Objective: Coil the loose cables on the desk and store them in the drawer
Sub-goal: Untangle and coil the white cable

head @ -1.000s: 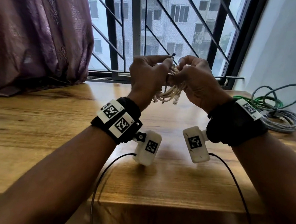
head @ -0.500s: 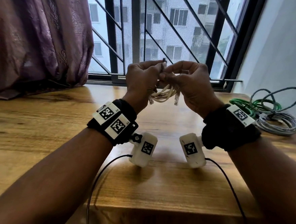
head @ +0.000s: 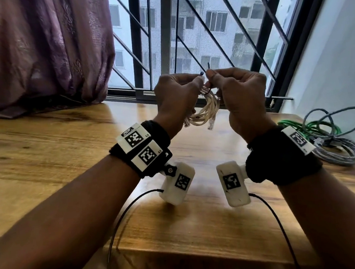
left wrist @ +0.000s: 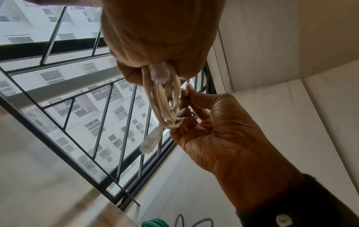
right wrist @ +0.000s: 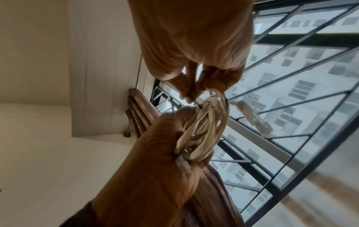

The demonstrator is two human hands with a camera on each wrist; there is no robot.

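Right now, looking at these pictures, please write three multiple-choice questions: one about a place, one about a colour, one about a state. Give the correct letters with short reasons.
1. Where do the green, grey and blue loose cables lie?
A. on the wooden desk, at the person's right
B. in an open drawer
C. on the floor

2. What colour is the coiled network cable held between the hands?
A. black
B. cream white
C. red

3. What is the state of that coil?
A. flat on the desk
B. raised above the desk, held by the left hand and right hand
C. hanging from the window bars

Answers: 1 A, they rest on the desk's right end; 2 B, its strands look pale cream; 3 B, both hands hold it in the air.
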